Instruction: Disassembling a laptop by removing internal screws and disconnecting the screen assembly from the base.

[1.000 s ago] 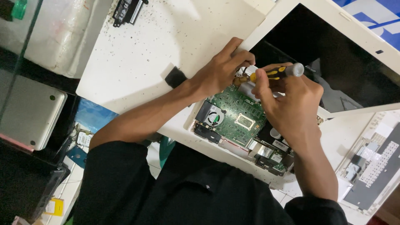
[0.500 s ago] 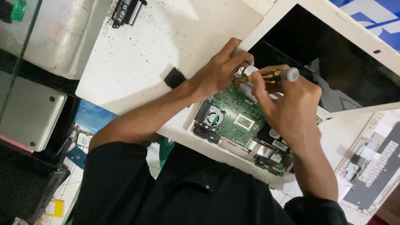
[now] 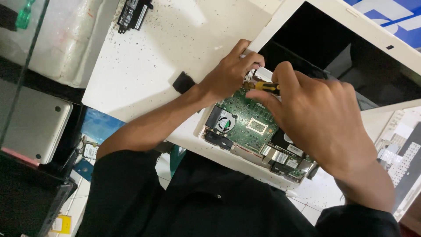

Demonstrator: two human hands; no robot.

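Right hand (image 3: 320, 114) gripping yellow screwdriver (image 3: 262, 86), left hand (image 3: 230, 72) curled, bracing green circuit board (image 3: 250, 125)

Opened laptop base (image 3: 245, 166) laid on table (image 3: 144, 57), circuit board (image 3: 250, 118) seated inside it. Fan (image 3: 224, 123) set at board's left end, chip (image 3: 256, 126) near board's middle. Screen (image 3: 351, 57) spread behind base, toward upper right. Left hand (image 3: 230, 72) placed at board's far left corner; right hand (image 3: 320, 114) held over board's right part, screwdriver (image 3: 263, 86) gripped between both hands. Small pad (image 3: 183, 82) found on table left of left hand. Battery pack (image 3: 133, 13) laid at table's far edge. Closed laptop (image 3: 35, 118) kept below table, at left. Keyboard panel (image 3: 405, 153) placed at far right.
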